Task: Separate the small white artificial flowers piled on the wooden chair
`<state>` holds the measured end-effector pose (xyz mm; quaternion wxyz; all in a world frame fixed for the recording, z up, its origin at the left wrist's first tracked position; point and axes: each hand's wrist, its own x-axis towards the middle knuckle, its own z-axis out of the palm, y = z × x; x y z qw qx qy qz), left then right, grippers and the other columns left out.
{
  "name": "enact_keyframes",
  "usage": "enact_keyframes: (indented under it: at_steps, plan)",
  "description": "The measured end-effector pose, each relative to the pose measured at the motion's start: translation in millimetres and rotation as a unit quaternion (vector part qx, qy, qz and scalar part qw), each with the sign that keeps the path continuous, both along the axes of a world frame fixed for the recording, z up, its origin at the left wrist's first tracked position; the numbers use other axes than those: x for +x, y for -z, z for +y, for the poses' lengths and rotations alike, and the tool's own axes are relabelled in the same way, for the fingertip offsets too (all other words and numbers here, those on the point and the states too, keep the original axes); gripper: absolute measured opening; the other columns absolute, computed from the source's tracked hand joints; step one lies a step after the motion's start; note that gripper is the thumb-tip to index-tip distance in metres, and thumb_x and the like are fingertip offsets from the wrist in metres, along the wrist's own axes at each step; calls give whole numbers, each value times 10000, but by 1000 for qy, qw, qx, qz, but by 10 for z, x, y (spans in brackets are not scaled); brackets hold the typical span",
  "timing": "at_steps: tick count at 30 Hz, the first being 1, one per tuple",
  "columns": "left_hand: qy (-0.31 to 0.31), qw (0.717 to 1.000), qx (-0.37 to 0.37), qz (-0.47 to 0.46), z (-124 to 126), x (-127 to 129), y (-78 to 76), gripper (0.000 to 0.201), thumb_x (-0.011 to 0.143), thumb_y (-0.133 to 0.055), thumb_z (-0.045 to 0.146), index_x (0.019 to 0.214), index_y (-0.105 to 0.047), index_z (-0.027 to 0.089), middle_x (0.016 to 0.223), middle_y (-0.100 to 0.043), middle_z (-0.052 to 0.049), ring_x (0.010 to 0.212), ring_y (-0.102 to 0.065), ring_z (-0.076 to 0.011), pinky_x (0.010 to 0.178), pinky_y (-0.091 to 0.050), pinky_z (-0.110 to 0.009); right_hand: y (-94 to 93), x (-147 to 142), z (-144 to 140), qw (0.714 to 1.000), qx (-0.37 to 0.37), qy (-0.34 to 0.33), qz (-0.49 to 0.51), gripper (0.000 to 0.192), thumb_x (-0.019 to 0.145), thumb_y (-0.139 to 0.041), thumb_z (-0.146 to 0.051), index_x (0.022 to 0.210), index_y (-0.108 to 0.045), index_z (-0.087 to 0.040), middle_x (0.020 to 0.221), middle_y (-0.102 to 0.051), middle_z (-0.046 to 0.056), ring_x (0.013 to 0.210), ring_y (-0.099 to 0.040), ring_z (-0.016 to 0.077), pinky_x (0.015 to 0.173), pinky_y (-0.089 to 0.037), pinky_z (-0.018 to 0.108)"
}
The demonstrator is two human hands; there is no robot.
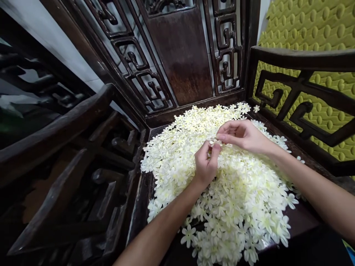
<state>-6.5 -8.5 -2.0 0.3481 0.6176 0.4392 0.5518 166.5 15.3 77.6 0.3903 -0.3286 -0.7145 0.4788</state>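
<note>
Just right of the frame's centre, a small cream-white fabric flower with pale yellow middle (215,142) is pinched between both hands above a heap. The left hand (205,162) rises from the lower middle of the frame, thumb and forefinger pressed together on the flower's near edge, the other fingers curled. The right hand (242,136) comes in from the right, its fingers (225,137) closed on the flower's far edge. Both hands hover just over a big loose heap of matching cream-white fabric flowers (235,199), which covers most of the dark wooden chair seat (301,218). Behind the heap, at the upper middle, stands the dark carved fretwork chair back (180,51). A dark carved armrest (302,61) crosses the upper right, with a yellow-green bumpy padded wall (313,26) beyond it.
</note>
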Motion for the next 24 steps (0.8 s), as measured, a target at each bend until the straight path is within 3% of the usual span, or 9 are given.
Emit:
enact_keyframes:
  at_steps: [4, 6, 11, 16, 19, 21, 24]
  plan:
    - [18, 999, 36, 16, 15, -17, 7, 290, 962, -530, 370, 745, -465, 189, 677, -475, 34, 627, -425, -95, 607, -346, -231, 99, -52, -18, 987, 99, 5, -128, 241, 884, -711, -389, 847, -683, -153, 649, -592, -16, 507, -462, 89, 459, -351, 241]
    - [20, 999, 44, 15, 9, -15, -2, 294, 970, -511, 374, 746, -467, 188, 675, -461, 35, 629, -408, -99, 604, -341, -234, 126, -82, -29, 976, 142, 16, -165, 323, 918, -664, -425, 747, -649, -152, 565, -516, -38, 470, -391, 82, 448, -282, 248]
    - [40, 999, 31, -5, -26, 8, -45, 322, 995, -459, 413, 779, -540, 188, 709, -555, 21, 665, -483, -103, 643, -375, -237, 72, -110, -58, 991, 83, -29, -100, 378, 979, -574, -438, 754, -660, -147, 634, -584, -14, 551, -476, 90, 524, -347, 236]
    - [42, 998, 49, -14, -15, -9, -7, 337, 994, -453, 436, 771, -538, 198, 715, -578, 13, 667, -516, -109, 648, -396, -245, 53, -98, -53, 996, 10, -77, -42, 391, 987, -561, -446, 779, -665, -132, 651, -547, -16, 546, -418, 78, 505, -309, 225]
    - [54, 997, 47, -13, -10, -29, 20, 353, 991, -449, 463, 762, -522, 205, 652, -519, 22, 626, -491, -111, 629, -395, -247, 70, -75, -28, 991, -47, -121, -21, 403, 994, -545, -454, 764, -633, -136, 659, -529, -19, 524, -375, 71, 489, -285, 227]
    - [51, 998, 43, -11, -15, -34, 22, 363, 987, -455, 471, 749, -511, 203, 636, -496, 26, 600, -458, -106, 606, -379, -245, 68, -60, -22, 991, -34, -120, -50, 405, 1000, -532, -458, 764, -630, -144, 648, -536, -20, 506, -374, 74, 474, -280, 232]
    - [55, 997, 45, -15, -30, -25, 9, 365, 991, -448, 464, 750, -504, 196, 684, -549, 11, 616, -472, -103, 606, -374, -248, 39, -62, -60, 987, 84, -40, -133, 372, 989, -562, -434, 757, -637, -153, 622, -557, -22, 515, -434, 86, 495, -309, 240]
